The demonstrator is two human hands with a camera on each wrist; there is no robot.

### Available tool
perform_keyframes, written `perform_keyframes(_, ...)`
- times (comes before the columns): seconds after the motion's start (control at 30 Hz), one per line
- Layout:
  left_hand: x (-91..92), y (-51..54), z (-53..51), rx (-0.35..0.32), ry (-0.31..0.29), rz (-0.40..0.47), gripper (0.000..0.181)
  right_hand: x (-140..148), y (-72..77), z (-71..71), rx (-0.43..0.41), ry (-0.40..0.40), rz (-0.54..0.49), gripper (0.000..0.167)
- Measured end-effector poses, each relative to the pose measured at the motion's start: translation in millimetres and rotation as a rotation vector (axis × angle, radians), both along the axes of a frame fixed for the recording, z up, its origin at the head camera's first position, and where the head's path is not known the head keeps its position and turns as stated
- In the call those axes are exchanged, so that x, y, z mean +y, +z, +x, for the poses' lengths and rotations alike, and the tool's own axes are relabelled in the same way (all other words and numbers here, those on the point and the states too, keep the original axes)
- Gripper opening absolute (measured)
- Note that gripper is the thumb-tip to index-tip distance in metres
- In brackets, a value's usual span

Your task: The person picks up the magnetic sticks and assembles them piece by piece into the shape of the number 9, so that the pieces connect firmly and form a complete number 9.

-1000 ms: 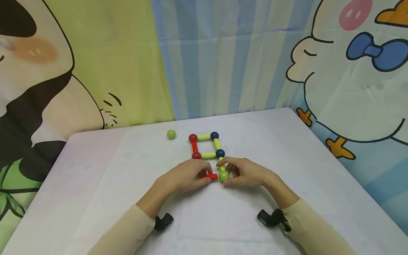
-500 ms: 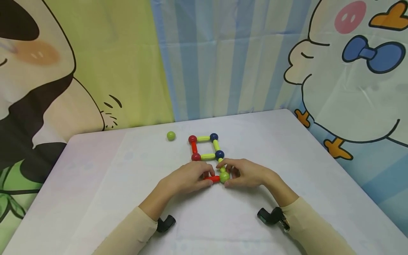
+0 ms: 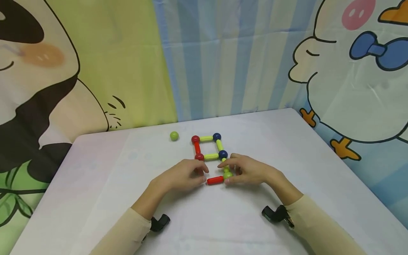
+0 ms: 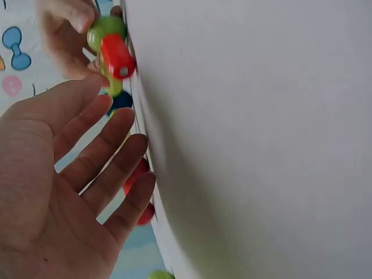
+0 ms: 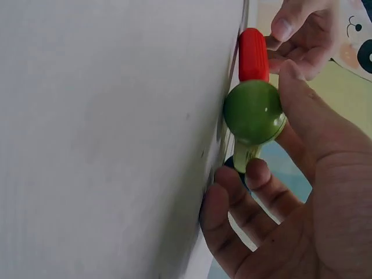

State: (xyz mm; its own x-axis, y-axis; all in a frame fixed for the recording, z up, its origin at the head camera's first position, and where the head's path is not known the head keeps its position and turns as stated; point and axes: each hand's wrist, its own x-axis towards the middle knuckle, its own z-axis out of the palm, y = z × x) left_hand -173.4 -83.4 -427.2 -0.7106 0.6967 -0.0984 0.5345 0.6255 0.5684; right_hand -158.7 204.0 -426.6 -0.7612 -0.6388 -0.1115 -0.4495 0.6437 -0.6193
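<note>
On the white table lies a square of toy rods and balls: red balls (image 3: 199, 157) with a red rod (image 3: 197, 148), and dark blue balls (image 3: 222, 154) with yellow-green rods (image 3: 211, 156). From the near blue ball a yellow-green rod runs toward me to a green ball (image 5: 253, 110). My right hand (image 3: 250, 170) holds that ball and rod end between thumb and fingers. A red rod (image 3: 215, 180) sticks out leftward from the green ball. My left hand (image 3: 185, 175) is just left of its free end, fingers apart and holding nothing.
A loose green ball (image 3: 174, 136) lies beyond the square to the left. The white tabletop (image 3: 127, 184) ends at a cartoon-print curtain (image 3: 204, 60) behind and on both sides. Each wrist carries a small black camera (image 3: 160, 222).
The red rod went rightward in my left hand until its end met the green ball. My left hand has since let go and drawn back left; the right hand stays at the ball.
</note>
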Motion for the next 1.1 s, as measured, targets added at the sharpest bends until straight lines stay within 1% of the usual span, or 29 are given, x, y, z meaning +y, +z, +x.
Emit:
perform_keyframes(0.1, -12.8, -1.4, -6.7, 0.017, 0.056, 0.005, 0.02, -4.2, 1.1, 0.0, 0.055, 0.01, -0.009, 0.053)
perform_keyframes(0.23, -30.7, -1.3, -18.1, 0.047, 0.133, 0.028, 0.019, -12.5, 7.0, 2.6, 0.161, 0.033, -0.01, 0.047)
perform_keyframes(0.3, -38.9, -2.4, -23.1, 0.055, 0.159, 0.039, 0.019, -17.1, 9.5, 3.7, 0.2, 0.059, 0.001, 0.044)
perform_keyframes(0.37, -45.4, -3.0, -27.0, 0.056, 0.176, 0.044, 0.019, -21.3, 10.8, 4.2, 0.217, 0.08, 0.026, 0.042)
perform_keyframes(0.47, -53.8, -3.0, -32.4, 0.059, 0.2, 0.043, 0.018, -26.4, 11.5, 3.8, 0.206, 0.1, 0.055, 0.04)
perform_keyframes(0.63, -65.5, 1.9, -43.3, 0.052, 0.241, 0.026, 0.019, -33.5, 12.3, 1.6, 0.173, 0.112, 0.075, 0.038)
perform_keyframes(0.77, -74.9, 8.8, -56.2, 0.051, 0.245, 0.007, 0.021, -38.5, 13.2, -0.8, 0.15, 0.111, 0.102, 0.037)
perform_keyframes(0.9, -85.8, 16.2, -71.6, 0.07, 0.277, -0.006, 0.023, -44.5, 16.1, -5.0, 0.104, 0.101, 0.126, 0.038)
perform_keyframes(1.0, -91.5, 19.5, -81.4, 0.08, 0.298, -0.04, 0.028, -46.7, 17.3, -5.9, 0.081, 0.085, 0.145, 0.038)
perform_keyframes(1.1, -95.2, 22.2, -87.1, 0.104, 0.352, -0.127, 0.038, -47.7, 15.8, -4.9, 0.084, 0.089, 0.155, 0.035)
